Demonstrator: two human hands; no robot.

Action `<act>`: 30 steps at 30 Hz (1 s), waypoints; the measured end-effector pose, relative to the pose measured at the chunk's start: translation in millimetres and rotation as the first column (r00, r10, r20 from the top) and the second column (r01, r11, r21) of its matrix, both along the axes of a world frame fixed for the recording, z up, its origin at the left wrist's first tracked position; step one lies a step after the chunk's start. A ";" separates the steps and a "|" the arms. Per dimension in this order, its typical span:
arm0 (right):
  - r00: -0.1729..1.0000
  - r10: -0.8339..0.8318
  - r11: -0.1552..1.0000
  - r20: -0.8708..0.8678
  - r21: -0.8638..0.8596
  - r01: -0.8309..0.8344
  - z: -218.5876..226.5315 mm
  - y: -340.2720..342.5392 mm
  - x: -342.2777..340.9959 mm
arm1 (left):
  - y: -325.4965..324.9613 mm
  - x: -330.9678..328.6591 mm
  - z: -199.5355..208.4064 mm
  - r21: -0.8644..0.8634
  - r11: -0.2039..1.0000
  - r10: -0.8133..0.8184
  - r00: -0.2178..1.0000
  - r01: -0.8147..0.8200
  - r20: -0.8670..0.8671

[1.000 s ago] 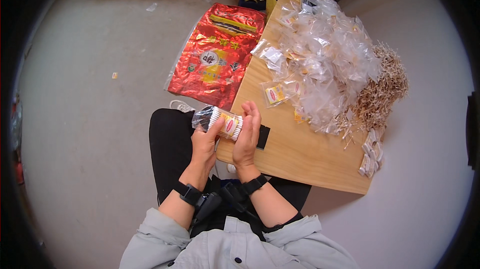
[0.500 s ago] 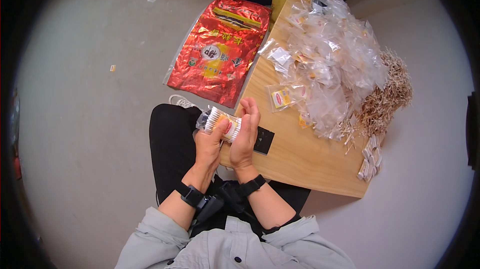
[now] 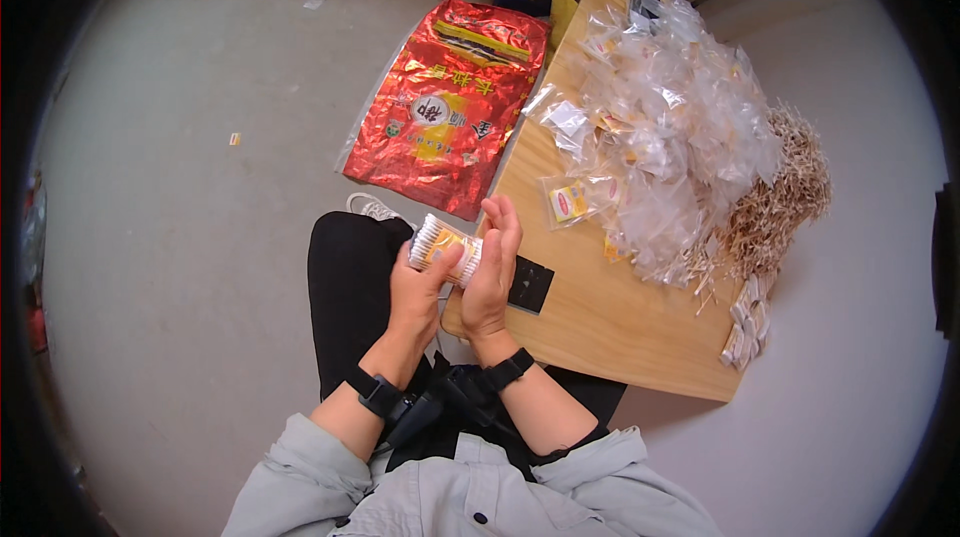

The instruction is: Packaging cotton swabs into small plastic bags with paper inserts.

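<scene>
At the bench point(image 3: 610, 337), left hand point(image 3: 413, 292) is pinching one filled swab packet point(image 3: 434, 239), right hand point(image 3: 490, 282) pressing flat-palmed; loads of loose swabs point(image 3: 790, 202) lying unpacked.

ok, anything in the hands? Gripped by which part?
A pack of cotton swabs. The left hand grips its near side, thumb over the upper face; the right hand lies against its right side.

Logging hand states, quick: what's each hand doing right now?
Left hand: closed, holding the pack of cotton swabs.
Right hand: open, fingers extended, against the pack's right end.
</scene>
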State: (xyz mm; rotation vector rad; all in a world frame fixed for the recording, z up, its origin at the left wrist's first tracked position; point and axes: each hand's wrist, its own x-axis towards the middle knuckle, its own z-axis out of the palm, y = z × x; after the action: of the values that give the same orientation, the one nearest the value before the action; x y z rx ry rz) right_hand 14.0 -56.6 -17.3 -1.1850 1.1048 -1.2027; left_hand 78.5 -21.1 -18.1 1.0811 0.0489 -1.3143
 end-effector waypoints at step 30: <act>0.656 0.280 0.859 0.701 0.122 -0.497 135.0 2.2 -22.6 | 48.3 43.2 104.8 -0.124 0.992 -0.059 0.954 0.024 -0.295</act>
State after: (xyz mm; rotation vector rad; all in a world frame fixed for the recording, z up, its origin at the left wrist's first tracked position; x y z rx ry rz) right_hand -8.5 -54.4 117.7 -0.6067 0.4176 -0.9390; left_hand 121.8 27.1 86.6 0.7796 0.1717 -1.4913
